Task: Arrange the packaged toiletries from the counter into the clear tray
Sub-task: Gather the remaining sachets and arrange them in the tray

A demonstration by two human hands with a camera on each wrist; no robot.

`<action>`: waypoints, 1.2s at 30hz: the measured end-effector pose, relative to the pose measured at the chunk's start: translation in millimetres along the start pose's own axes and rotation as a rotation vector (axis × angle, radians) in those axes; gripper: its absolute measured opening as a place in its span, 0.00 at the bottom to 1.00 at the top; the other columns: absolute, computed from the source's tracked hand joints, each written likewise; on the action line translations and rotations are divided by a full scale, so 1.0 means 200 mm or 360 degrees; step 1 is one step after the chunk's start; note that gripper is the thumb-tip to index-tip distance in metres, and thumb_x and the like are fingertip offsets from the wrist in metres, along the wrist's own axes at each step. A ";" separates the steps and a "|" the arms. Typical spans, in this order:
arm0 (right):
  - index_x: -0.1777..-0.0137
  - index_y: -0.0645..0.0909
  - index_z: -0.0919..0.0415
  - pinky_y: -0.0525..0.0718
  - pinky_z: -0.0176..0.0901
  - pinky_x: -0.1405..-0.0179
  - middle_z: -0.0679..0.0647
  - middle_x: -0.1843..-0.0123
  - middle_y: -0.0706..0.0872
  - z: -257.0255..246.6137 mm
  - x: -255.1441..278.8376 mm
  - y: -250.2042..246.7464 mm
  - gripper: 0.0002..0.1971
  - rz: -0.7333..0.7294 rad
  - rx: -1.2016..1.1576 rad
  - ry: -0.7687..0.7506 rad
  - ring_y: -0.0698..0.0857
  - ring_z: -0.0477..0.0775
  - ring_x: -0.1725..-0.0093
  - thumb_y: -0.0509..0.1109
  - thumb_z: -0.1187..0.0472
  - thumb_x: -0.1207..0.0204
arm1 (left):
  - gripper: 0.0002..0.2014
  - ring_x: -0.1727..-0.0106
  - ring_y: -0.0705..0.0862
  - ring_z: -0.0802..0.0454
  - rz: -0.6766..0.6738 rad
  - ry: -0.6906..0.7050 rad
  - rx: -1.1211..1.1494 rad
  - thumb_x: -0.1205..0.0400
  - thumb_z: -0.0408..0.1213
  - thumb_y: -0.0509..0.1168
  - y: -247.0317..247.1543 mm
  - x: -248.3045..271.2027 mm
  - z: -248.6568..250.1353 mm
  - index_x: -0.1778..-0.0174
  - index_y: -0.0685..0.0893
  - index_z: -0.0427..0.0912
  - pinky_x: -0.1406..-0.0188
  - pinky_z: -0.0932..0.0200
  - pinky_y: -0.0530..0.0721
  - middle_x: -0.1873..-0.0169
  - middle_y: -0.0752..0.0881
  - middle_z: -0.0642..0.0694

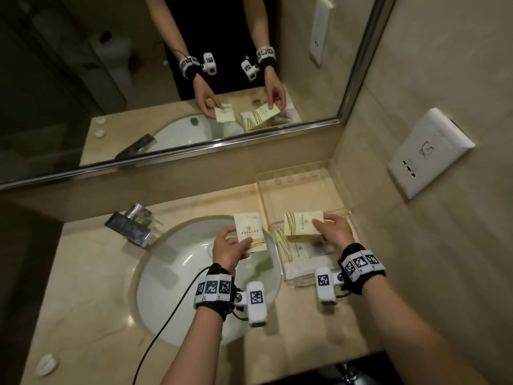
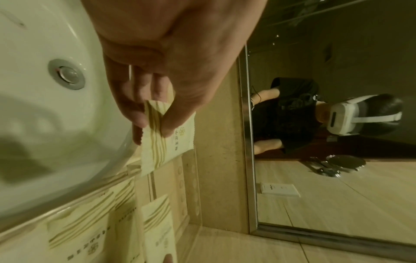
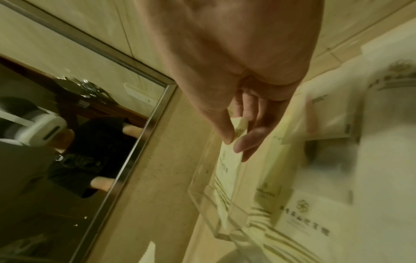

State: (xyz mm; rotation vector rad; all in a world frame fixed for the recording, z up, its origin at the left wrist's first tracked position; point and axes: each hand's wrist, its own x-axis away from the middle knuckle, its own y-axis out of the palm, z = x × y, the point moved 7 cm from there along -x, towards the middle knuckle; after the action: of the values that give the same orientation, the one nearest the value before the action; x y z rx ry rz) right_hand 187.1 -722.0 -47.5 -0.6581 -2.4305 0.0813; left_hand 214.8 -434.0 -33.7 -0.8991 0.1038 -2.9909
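Observation:
My left hand [image 1: 236, 245] pinches a cream sachet with gold stripes [image 1: 249, 227] over the right rim of the basin; in the left wrist view thumb and fingers clamp that sachet [image 2: 166, 142] at one end. My right hand [image 1: 330, 226] pinches a second striped sachet [image 1: 301, 223] by its right end, just above the clear tray [image 1: 341, 190]. In the right wrist view this sachet [image 3: 229, 163] hangs inside the tray's clear wall [image 3: 202, 197]. Another sachet [image 1: 290, 247] lies in the tray's near half on pale packets.
The white basin [image 1: 180, 273] fills the counter's middle, with a chrome tap [image 1: 130, 226] at its back left. A mirror [image 1: 166, 79] runs along the back wall. A wall socket [image 1: 427, 151] sits to the right. A small white cap [image 1: 47, 364] lies at the counter's front left.

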 end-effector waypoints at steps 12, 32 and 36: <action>0.27 0.75 0.67 0.77 0.39 0.43 0.61 0.30 0.81 0.12 -0.09 0.09 0.24 0.0005 0.0782 0.0079 0.83 0.57 0.45 0.72 0.61 0.21 | 0.18 0.61 0.88 0.47 -0.0023 -0.0088 0.0147 0.24 0.22 0.71 -0.02 -0.03 -0.11 0.42 0.74 0.36 0.71 0.61 0.89 0.58 0.87 0.38; 0.37 0.73 0.57 0.82 0.51 0.43 0.54 0.40 0.82 0.10 -0.05 0.14 0.32 0.0041 0.1262 -0.0436 0.82 0.56 0.41 0.84 0.51 0.37 | 0.17 0.61 0.88 0.46 -0.0070 -0.0037 0.0160 0.24 0.22 0.71 -0.03 0.02 -0.13 0.42 0.75 0.33 0.72 0.61 0.89 0.60 0.87 0.38; 0.39 0.74 0.58 0.82 0.53 0.41 0.56 0.39 0.79 0.12 -0.06 0.15 0.30 0.0005 0.1240 -0.0484 0.81 0.57 0.40 0.85 0.56 0.38 | 0.16 0.61 0.87 0.46 -0.0076 -0.0028 0.0140 0.24 0.22 0.71 -0.02 0.03 -0.13 0.43 0.76 0.33 0.72 0.61 0.89 0.60 0.87 0.38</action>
State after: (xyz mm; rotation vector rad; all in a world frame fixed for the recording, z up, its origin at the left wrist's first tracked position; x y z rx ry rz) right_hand 194.1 -699.5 -80.4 -0.2962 -2.3901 1.1307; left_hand 195.7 -428.7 -52.2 -0.9316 -0.0496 -3.0032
